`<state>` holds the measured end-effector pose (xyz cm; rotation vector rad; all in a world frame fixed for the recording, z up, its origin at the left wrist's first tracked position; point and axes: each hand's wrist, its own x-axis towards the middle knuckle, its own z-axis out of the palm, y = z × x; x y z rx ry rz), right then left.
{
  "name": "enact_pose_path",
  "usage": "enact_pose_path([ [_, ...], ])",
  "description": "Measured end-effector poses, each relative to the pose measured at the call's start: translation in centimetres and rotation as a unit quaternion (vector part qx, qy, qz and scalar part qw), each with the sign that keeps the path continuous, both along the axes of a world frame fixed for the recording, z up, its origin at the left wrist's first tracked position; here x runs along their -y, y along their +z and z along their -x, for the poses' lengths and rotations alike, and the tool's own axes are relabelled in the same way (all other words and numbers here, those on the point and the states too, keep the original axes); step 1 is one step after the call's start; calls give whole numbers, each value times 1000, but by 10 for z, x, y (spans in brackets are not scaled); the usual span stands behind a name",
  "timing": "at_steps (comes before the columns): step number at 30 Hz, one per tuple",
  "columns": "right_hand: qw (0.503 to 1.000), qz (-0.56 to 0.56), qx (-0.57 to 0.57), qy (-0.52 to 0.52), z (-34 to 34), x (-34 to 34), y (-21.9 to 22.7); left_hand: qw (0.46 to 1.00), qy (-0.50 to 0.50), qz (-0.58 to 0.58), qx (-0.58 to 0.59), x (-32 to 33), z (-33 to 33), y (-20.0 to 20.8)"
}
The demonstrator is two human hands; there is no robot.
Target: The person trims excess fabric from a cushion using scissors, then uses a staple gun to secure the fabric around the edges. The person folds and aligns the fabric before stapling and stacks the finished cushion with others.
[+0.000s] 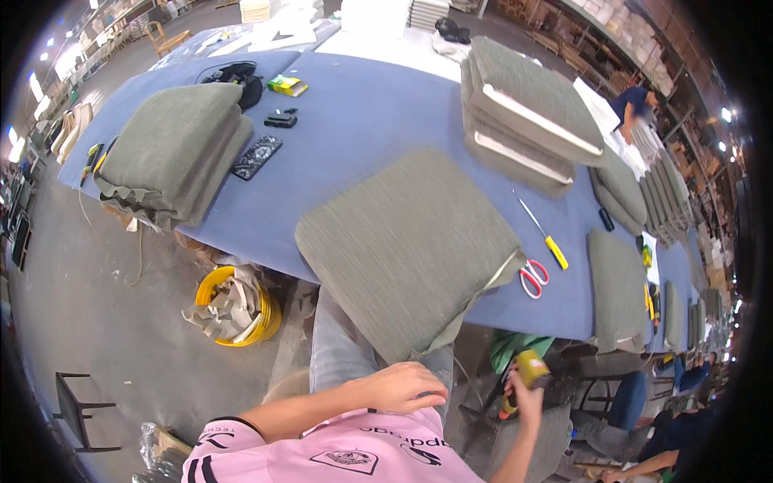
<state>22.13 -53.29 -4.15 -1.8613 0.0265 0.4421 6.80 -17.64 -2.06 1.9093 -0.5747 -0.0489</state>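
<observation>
Grey cushion [411, 245] lies flat on the blue table [354, 129], its near corner overhanging. Left hand [403, 388] rests curled just below that corner; right hand [525, 396] grips what looks like a yellow-green tool [527, 372].

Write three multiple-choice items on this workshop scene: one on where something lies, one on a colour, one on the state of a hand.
1. Where do the scissors lie?
A. On the blue table, right of the nearest grey cushion
B. On the floor
C. On the cushion stack

2. What colour is the bin of scraps under the table edge?
A. Red
B. Yellow
C. Black

3. What is the right hand doing?
A. Lying flat and empty
B. Pressing on the cushion
C. Gripping a yellowish can-like object

Answers: 1 A, the red-handled scissors rest on the blue top beside the cushion's right corner. 2 B, its rim is bright yellow. 3 C, its fingers wrap the object, while the left hand rests on the person's lap.
</observation>
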Motion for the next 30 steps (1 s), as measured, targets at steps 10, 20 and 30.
enact_pose_path([
  [10,755,572,-249,202,88,90,-328,914,365,27,176,-101,21,6],
  [20,886,393,-243,45,62,-24,-286,819,566,-28,91,-175,-34,-7],
  [30,923,319,-211,-47,7,-52,-278,860,384,-322,92,-356,-218,-2],
])
